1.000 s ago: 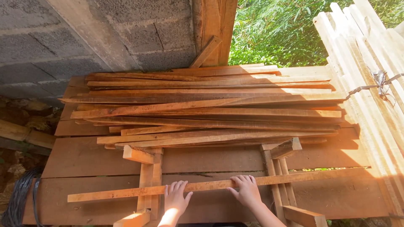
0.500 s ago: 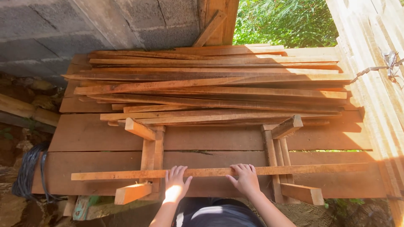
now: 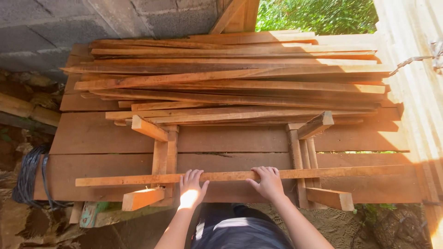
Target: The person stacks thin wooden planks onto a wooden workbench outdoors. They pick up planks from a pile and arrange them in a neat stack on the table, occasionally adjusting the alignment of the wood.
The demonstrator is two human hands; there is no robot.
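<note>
A long thin wooden slat [image 3: 323, 173] lies crosswise over two low wooden supports, one on the left [image 3: 162, 159] and one on the right [image 3: 302, 157], on a plank table [image 3: 92, 138]. My left hand [image 3: 191, 188] rests flat against the slat's near edge, fingers spread over it. To its right, my right hand [image 3: 266, 182] curls its fingers over the same slat. Behind them a big pile of similar long slats [image 3: 230, 83] covers the far half of the table.
A grey block wall [image 3: 69, 23] stands behind the table at the left. Pale stacked boards [image 3: 415, 69] tied with wire rise at the right. A coil of dark cable [image 3: 27, 180] hangs at the table's left end. Green foliage [image 3: 318, 14] shows beyond.
The view has tipped downward, so the table and pile sit higher in frame. The slat has levelled out from a slight tilt. Both hands stay on it.
</note>
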